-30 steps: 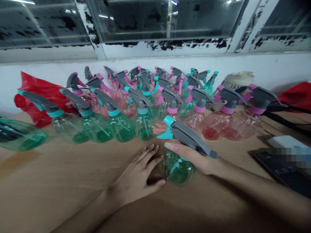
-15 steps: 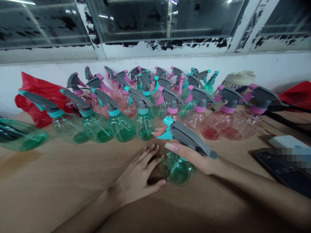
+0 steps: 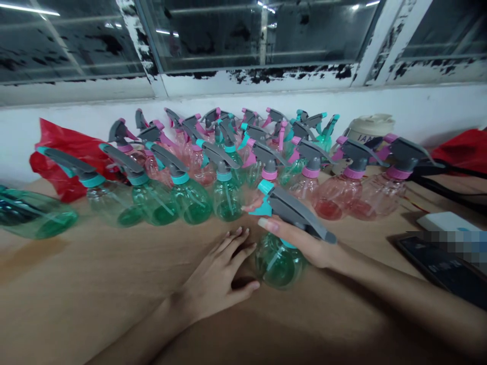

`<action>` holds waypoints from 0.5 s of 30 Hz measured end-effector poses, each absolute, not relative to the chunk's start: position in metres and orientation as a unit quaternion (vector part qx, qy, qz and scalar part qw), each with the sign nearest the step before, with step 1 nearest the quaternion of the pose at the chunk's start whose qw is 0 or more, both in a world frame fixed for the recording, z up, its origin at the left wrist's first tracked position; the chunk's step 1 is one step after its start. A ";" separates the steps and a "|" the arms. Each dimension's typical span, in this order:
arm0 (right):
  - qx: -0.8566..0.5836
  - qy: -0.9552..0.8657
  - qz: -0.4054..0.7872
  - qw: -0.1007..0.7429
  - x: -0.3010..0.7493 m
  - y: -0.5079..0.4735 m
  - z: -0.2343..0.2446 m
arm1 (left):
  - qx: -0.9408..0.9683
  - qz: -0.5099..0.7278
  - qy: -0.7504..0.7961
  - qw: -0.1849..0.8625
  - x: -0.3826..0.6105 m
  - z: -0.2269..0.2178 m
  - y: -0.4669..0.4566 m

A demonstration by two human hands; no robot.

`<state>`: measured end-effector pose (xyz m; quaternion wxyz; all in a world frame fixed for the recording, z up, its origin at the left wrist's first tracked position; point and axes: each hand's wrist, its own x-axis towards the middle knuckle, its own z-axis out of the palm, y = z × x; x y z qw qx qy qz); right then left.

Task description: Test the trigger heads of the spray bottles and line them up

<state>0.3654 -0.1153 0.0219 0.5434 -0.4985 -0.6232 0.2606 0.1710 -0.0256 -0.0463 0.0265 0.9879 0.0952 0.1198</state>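
Note:
A green see-through spray bottle (image 3: 280, 266) with a grey and teal trigger head stands upright on the wooden table (image 3: 125, 289). My right hand (image 3: 304, 241) is closed around its neck, just below the head, with the trigger facing left. Beside the bottle, my left hand (image 3: 218, 271) lies flat on the table, fingers spread and holding nothing; its thumb and forefinger point toward the bottle. Right behind both hands stands a row of similar bottles, among them a green one (image 3: 227, 200) and a pink one (image 3: 330, 200).
Several more spray bottles crowd toward the wall. Another green bottle (image 3: 41, 215) lies at the far left, near a red plastic bag (image 3: 63, 147). A phone (image 3: 437, 263), a white box (image 3: 449, 225) and a cream-coloured container (image 3: 371, 126) are on the right.
The view has shifted very slightly. Both hands and the held bottle stay practically where they were.

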 end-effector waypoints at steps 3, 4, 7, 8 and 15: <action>-0.489 -0.619 0.266 0.555 0.365 -0.116 0.020 | 0.988 0.120 0.092 0.026 0.171 -0.046 -0.026; -0.486 -0.620 0.269 0.555 0.365 -0.117 0.020 | 0.988 0.119 0.093 0.026 0.172 -0.046 -0.026; -0.474 -0.622 0.271 0.561 0.365 -0.117 0.019 | 0.988 0.115 0.098 0.029 0.173 -0.045 -0.027; -0.470 -0.624 0.268 0.564 0.365 -0.117 0.019 | 0.988 0.113 0.099 0.030 0.173 -0.044 -0.027; -0.478 -0.633 0.264 0.549 0.368 -0.114 0.013 | 0.989 0.100 0.102 0.024 0.173 -0.043 -0.028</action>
